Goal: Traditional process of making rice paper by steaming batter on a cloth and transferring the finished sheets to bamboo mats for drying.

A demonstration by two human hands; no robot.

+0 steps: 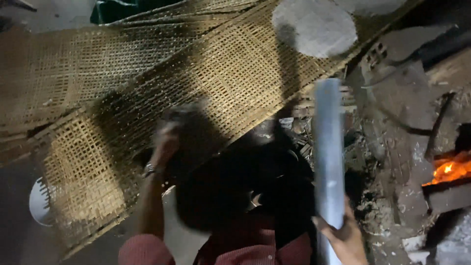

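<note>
While the pale tube (pixel 327 152) is gripped upright by the right hand (pixel 346 238), something dark and blurred is held up by the left hand (pixel 166 140) — woven mats (pixel 147 88) behind, fire (pixel 451 169) right.

Large woven bamboo racks (pixel 230 73) lie overlapping on the dim floor (pixel 19 235), slanting from lower left to upper right. A pale round sheet (pixel 314 27) rests flat on the upper right part of the racks. Just left of the racks' lower corner, a white round object (pixel 37 201) sits on the floor, half hidden under the weave. Right of the racks, grey ash and debris (pixel 387 147) cover the ground, with a glowing fire (pixel 449 169) beyond.
</note>
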